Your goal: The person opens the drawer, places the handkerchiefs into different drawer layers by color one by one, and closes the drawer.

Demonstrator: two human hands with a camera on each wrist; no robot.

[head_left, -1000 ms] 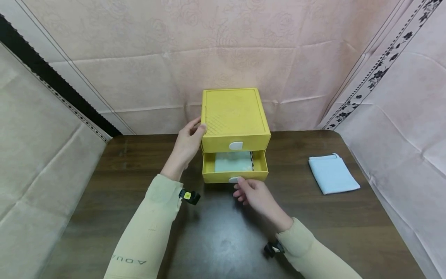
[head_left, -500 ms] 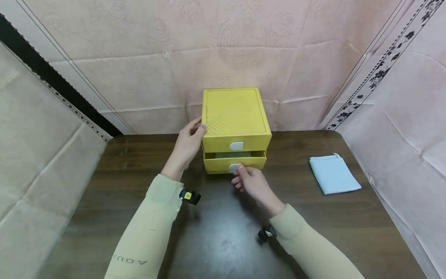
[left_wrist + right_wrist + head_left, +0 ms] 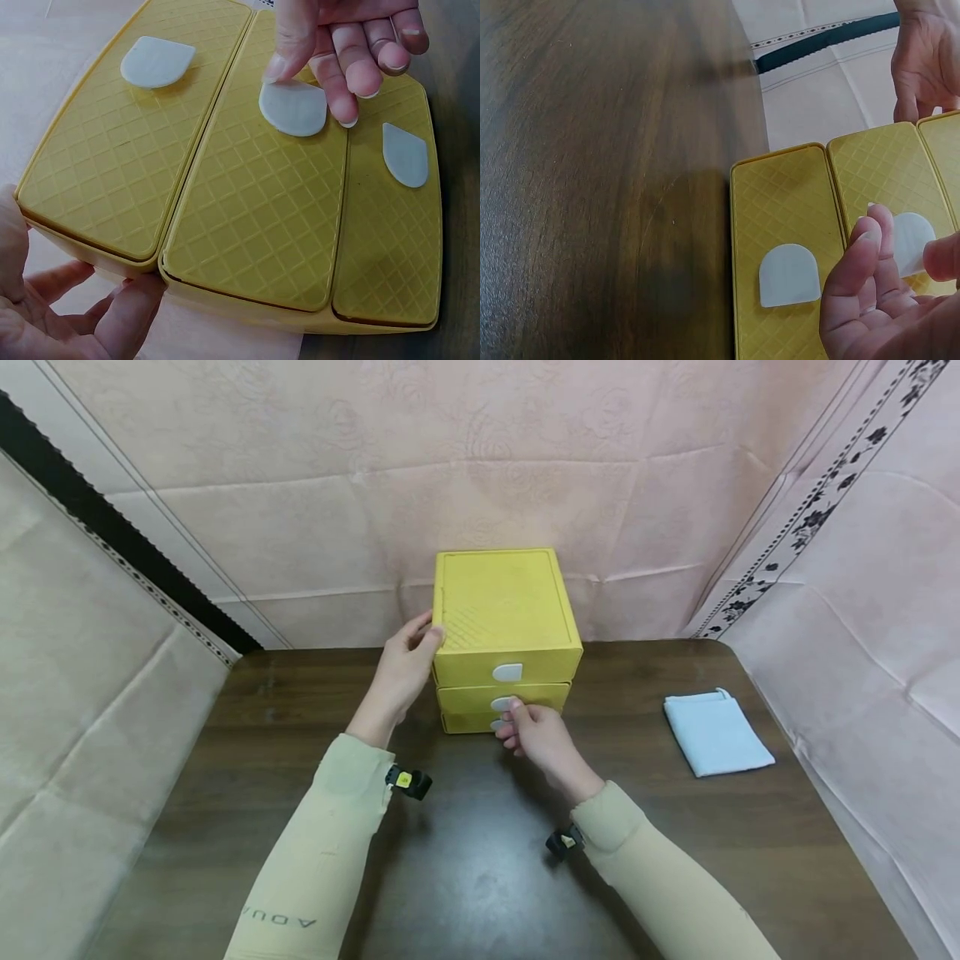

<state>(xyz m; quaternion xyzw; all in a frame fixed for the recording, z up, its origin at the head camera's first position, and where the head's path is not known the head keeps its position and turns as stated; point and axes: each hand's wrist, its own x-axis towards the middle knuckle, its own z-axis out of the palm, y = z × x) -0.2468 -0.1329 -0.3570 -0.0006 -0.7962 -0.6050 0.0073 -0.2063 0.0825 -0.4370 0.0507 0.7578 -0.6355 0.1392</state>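
A yellow drawer box point(image 3: 502, 602) with three stacked drawers stands at the back of the brown table. All of its drawer fronts lie flush, each with a white pull tab. At the box's left side my left hand point(image 3: 405, 672) holds it, thumb by the top front edge and bent fingers against the side wall. My right hand point(image 3: 543, 739) is at the middle drawer point(image 3: 247, 172) and pinches its white tab point(image 3: 292, 110) between thumb and fingers. The lowest drawer's tab point(image 3: 789, 275) is partly hidden by that hand in the head view.
A folded light blue cloth point(image 3: 717, 733) lies on the table point(image 3: 465, 877) to the right. Pale patterned fabric point(image 3: 480, 468) hangs behind the box and along both sides. Each wrist carries a small black camera point(image 3: 408, 782).
The middle drawer, which stood out with a pale blue thing inside, has slid back into the box. My right hand moved forward with it. The left hand stayed put.
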